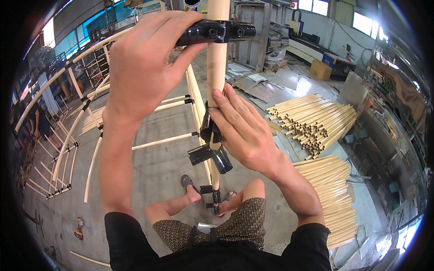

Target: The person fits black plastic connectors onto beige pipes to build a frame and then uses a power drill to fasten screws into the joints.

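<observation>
A long cream pipe [217,63] stands upright before me, its lower end near my feet. My left hand [147,65] pinches one arm of a black metal pipe joint [226,31] between thumb and fingers; this joint sits round the upper pipe, with screws in its face. Lower down, my right hand [246,131] lies against the pipe's right side, fingers closed on it beside another black joint piece [208,128]. Its thumb is hidden. Just below sits a black joint with angled open sleeves [211,157]. More small black joints [211,195] are on the pipe near the floor.
Cream pipe frames [162,142] with black joints stand at left and ahead. Piles of loose cream pipes [316,119] lie at right beside metal sheets [285,79]. A cardboard box [320,70] sits farther back. An orange-and-black power tool [79,229] lies on the floor at lower left.
</observation>
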Demonstrator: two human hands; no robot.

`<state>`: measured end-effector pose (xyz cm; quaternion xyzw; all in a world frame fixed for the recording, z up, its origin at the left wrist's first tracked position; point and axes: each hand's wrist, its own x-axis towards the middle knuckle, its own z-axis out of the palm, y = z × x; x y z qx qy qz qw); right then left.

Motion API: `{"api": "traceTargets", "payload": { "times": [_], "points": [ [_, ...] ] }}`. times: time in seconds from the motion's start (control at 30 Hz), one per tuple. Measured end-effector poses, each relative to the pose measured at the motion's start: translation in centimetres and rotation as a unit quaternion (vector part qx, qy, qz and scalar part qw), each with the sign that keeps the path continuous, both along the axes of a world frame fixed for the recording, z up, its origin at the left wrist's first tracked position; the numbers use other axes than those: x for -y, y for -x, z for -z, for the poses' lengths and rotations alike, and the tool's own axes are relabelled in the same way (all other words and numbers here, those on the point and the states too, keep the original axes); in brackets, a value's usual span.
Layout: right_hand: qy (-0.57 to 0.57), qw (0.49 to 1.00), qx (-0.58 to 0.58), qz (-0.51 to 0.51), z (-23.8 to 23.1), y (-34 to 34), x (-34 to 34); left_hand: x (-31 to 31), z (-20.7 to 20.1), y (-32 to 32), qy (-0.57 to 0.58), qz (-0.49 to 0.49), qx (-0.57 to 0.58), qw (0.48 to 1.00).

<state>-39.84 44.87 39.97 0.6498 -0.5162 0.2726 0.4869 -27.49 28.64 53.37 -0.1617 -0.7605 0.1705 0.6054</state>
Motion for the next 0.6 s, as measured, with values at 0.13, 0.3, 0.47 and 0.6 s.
{"api": "traceTargets", "payload": {
  "times": [0.13,0.3,0.47,0.6],
  "points": [
    [-0.006,1.0,0.003,0.008,0.0,0.0,-0.3,1.2,0.5,1.4,0.01,0.053,-0.035,0.998],
    [0.005,1.0,0.011,0.008,-0.4,-0.8,0.2,3.9,0.5,2.3,-0.053,0.173,0.001,0.983],
    [0.0,1.0,0.008,0.018,-0.6,-0.7,-0.1,0.1,0.5,1.1,-0.023,0.065,-0.045,0.997],
    [-0.036,0.999,0.0,0.02,-0.3,-0.3,-0.4,0.1,-0.4,0.8,-0.01,0.059,-0.062,0.996]
  ]
}}
